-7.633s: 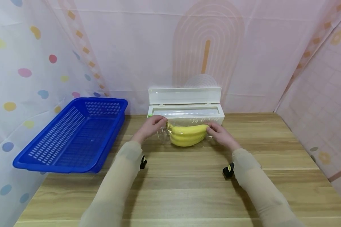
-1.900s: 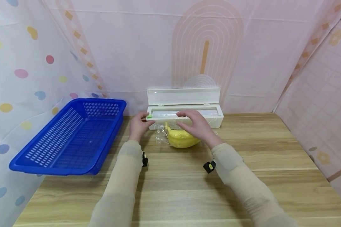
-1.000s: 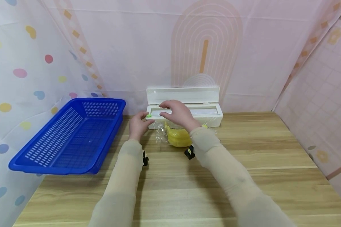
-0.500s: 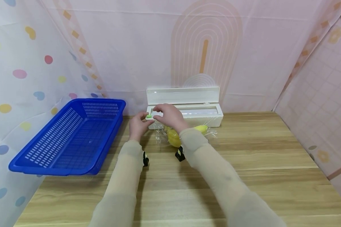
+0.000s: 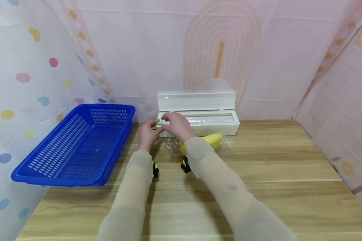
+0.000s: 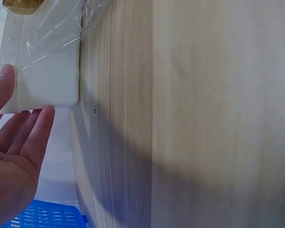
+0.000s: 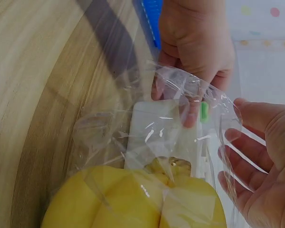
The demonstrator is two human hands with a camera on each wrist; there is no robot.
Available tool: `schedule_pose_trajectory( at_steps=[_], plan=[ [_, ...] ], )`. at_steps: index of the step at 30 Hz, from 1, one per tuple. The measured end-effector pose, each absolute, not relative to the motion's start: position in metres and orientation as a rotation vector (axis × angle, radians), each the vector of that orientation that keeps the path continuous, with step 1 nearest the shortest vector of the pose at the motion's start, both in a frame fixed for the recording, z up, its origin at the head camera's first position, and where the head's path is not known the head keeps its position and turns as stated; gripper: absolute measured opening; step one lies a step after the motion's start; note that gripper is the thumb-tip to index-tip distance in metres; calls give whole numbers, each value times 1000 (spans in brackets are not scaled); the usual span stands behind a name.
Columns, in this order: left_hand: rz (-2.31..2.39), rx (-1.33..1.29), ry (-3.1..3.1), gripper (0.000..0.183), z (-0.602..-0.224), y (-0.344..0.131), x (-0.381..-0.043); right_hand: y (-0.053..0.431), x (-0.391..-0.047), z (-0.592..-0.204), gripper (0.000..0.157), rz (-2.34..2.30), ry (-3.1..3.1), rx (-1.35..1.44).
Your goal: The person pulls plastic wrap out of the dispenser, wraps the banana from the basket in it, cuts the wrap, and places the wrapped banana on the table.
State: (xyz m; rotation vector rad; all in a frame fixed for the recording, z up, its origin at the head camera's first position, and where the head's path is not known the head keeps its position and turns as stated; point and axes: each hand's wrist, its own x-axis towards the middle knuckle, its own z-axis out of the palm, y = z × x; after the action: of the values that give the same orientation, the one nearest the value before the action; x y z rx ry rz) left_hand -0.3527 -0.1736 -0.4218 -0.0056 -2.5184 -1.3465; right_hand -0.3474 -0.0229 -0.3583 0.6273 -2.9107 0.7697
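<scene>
A white cling film dispenser point(image 5: 206, 125) stands at the back of the table, its lid point(image 5: 197, 102) raised. My left hand point(image 5: 147, 134) grips the dispenser's left end, thumb point(image 6: 4, 85) on the front and fingers around the end. The small green slider point(image 5: 160, 123) sits at that end of the top. Just right of it hovers my right hand point(image 5: 178, 126), fingers loosely bent and holding nothing; in the right wrist view they are apart from the slider. Yellow bananas point(image 7: 109, 204) lie in front under clear film point(image 7: 99, 133), partly hidden by my right forearm in the head view.
To the left stands a blue slatted plastic basket point(image 5: 81, 157) with nothing in it. The wooden table point(image 5: 283, 167) ends at patterned cloth walls point(image 5: 132, 60) behind and at both sides.
Both hands have let go of the film around the bananas. My left hand went to the dispenser's left end and stayed; my right hand moved left along the box towards the green slider.
</scene>
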Motion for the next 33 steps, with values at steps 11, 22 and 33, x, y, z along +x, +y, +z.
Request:
schedule_pose_trajectory(
  at_steps=[11, 22, 33],
  plan=[
    [-1327, -10, -2517, 41, -424, -175, -353, -33, -350, -359, 36, 677, -2915, 553],
    [-1355, -13, -2501, 42, -425, -174, -355, -35, -353, -359, 35, 631, -2915, 529],
    [-1381, -6, -2493, 40, -427, -176, -356, -40, -357, -363, 36, 532, -2940, 519]
  ],
)
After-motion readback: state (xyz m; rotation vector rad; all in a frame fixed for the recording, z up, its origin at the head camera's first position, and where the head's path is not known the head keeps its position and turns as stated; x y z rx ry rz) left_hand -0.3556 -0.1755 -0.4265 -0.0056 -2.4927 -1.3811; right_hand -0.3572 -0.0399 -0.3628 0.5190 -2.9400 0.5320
